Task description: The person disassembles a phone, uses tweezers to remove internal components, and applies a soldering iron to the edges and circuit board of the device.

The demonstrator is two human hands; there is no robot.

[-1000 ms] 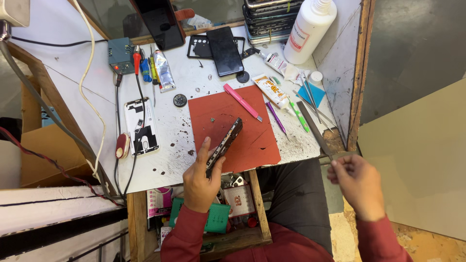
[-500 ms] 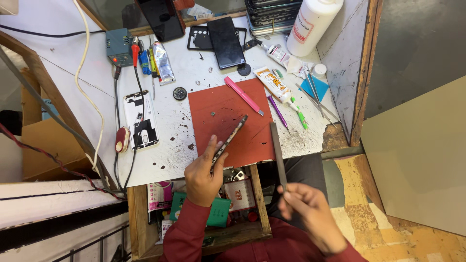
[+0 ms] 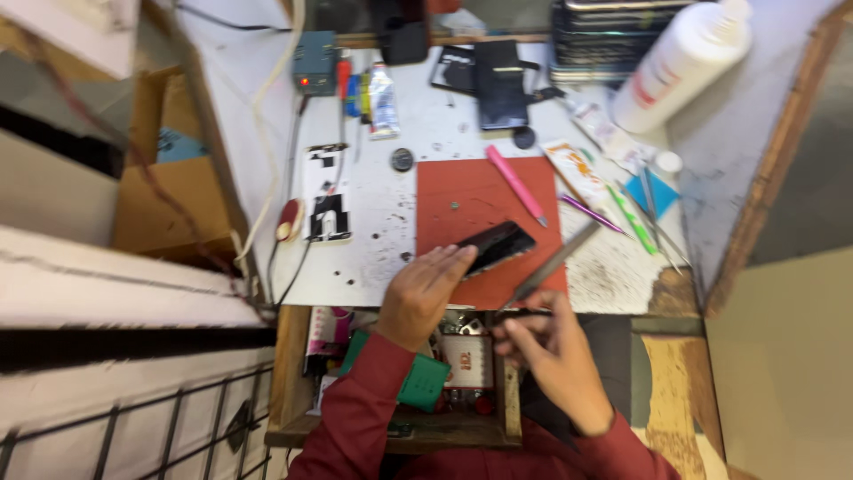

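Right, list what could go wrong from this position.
1. The left hand props the dark phone tilted on the red mat; it may slip under pressure from the tool.
2. The right hand aims a thin metal tool toward the phone, close to the left hand's fingers; a slip could jab them.
3. A tiny loose part lies on the mat and could be knocked off.

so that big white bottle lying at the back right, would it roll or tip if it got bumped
The white bottle already lies on its side, so it probably cannot tip further. Its round body would likely roll if nudged, though the clutter beside it may stop it. It looks like plastic, so likely not fragile; how full or heavy it is cannot be told.
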